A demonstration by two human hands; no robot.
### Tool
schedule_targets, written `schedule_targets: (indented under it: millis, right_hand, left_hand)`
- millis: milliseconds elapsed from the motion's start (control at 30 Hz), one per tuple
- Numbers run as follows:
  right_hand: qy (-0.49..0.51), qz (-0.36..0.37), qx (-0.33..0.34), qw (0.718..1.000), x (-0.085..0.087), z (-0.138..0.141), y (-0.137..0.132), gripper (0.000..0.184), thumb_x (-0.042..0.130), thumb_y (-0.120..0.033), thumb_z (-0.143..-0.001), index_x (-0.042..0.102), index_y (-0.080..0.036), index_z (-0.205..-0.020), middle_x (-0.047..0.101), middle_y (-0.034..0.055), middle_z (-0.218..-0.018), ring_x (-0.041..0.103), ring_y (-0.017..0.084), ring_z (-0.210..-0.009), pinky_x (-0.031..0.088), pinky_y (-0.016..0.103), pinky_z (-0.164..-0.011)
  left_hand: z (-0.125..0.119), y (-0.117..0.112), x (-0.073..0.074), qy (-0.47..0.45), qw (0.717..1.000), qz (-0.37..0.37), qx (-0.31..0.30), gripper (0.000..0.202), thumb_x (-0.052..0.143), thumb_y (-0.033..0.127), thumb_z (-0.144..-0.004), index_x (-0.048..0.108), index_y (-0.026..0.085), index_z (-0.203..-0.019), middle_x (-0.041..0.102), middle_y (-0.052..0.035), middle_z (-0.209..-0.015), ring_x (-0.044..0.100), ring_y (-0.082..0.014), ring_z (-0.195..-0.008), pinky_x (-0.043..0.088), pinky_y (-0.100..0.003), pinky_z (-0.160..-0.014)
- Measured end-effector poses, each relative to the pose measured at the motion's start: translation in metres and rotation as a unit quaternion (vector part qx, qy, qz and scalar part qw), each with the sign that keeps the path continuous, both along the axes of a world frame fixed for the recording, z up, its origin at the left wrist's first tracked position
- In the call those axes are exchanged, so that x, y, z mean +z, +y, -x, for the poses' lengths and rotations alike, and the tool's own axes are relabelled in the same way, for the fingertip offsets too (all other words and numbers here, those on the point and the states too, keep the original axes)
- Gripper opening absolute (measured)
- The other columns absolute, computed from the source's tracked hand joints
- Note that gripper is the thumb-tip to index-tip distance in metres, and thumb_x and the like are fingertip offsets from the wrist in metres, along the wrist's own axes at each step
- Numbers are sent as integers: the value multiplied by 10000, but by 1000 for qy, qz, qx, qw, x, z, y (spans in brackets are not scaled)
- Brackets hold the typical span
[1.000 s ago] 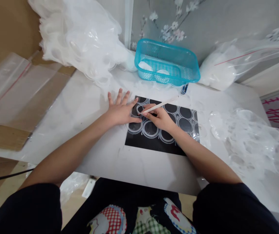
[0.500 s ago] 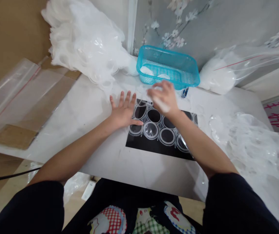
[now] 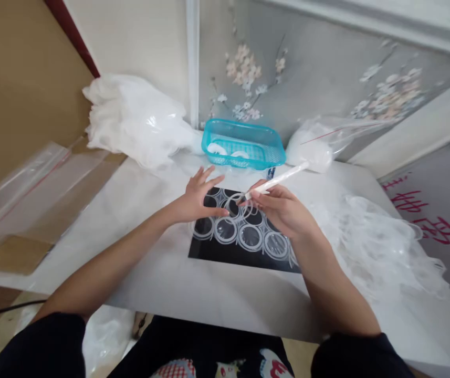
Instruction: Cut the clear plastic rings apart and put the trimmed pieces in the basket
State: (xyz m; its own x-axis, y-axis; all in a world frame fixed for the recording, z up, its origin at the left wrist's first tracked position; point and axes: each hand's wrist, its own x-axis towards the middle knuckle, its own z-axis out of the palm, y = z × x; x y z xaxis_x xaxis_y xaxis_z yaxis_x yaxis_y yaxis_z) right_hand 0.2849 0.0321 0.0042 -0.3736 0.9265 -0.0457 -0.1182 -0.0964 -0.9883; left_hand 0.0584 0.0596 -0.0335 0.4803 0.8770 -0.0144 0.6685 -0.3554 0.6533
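Note:
My right hand (image 3: 288,210) grips a slim white pen-shaped tool (image 3: 282,178); its dark tip points down and left, and its exact kind cannot be made out. Around the tip, pale translucent rings (image 3: 233,202) stand out over the black sheet (image 3: 225,258); whether they are lifted off it is unclear. Rows of joined clear rings (image 3: 250,237) lie on that sheet. At the sheet's upper left is my left hand (image 3: 199,199), fingers spread and thumb reaching over the rings, holding nothing.
Behind the sheet stands a blue plastic basket (image 3: 275,157) with white round pieces inside. Full white bags (image 3: 130,121) and a zip bag (image 3: 311,147) flank it. Loose clear ring scraps (image 3: 382,241) pile at the right. Flat plastic bags on cardboard (image 3: 16,254) lie left.
The view has tilted up. My right hand has come down from near the basket to the sheet, and the white tool now shows clearly. My left-hand fingers have lifted and curved.

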Motion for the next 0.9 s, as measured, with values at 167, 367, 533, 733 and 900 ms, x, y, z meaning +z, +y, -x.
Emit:
schedule_targets:
  millis: [167, 367, 533, 733, 900]
  right_hand:
    - [117, 0, 31, 993, 37, -10, -14, 144, 720, -353, -779, 649, -228, -763, 619, -21, -727, 600, 130, -694, 486, 294, -733]
    - [129, -90, 7, 987, 49, -23, -23, 119, 719, -344, -797, 686, -231, -779, 608, -27, -725, 570, 110, -706, 475, 257, -716]
    - [101, -111, 22, 988, 47, -28, -28, 160, 722, -386, -794, 698, -231, -824, 648, -2, -777, 599, 144, -803, 487, 290, -768]
    - [66, -154, 93, 981, 51, -22, -43, 125, 654, -325, -863, 692, -207, -884, 707, 31, -852, 625, 142, -812, 490, 310, -782]
    - [5, -248, 121, 961, 61, -21, -59, 66, 646, -229, -862, 696, -189, -878, 684, 53, -873, 630, 184, -982, 476, 367, -914]
  left_hand:
    - [-31, -14, 70, -73, 989, -109, -64, 550, 614, 563, -826, 563, 314, -1313, 298, -21, -1559, 74, -306, -1481, 137, -548, -1188]
    - [-59, -24, 98, -4, 956, -274, -103, 293, 561, 281, -911, 651, 364, -1178, 508, -2, -1417, 264, -302, -1429, 198, -624, -1140]
    - [-63, -20, 93, 16, 947, -286, -147, 288, 534, 228, -903, 672, 311, -1141, 518, -33, -1403, 293, -314, -1412, 240, -631, -1117]
    - [-55, -20, 99, 5, 959, -260, -114, 209, 538, 321, -917, 738, 272, -948, 597, -41, -1315, 369, -297, -1375, 241, -604, -1135]
    - [-39, -12, 99, -63, 965, -249, -44, 226, 572, 395, -901, 750, 261, -940, 653, -45, -1231, 464, -269, -1304, 330, -540, -1113]
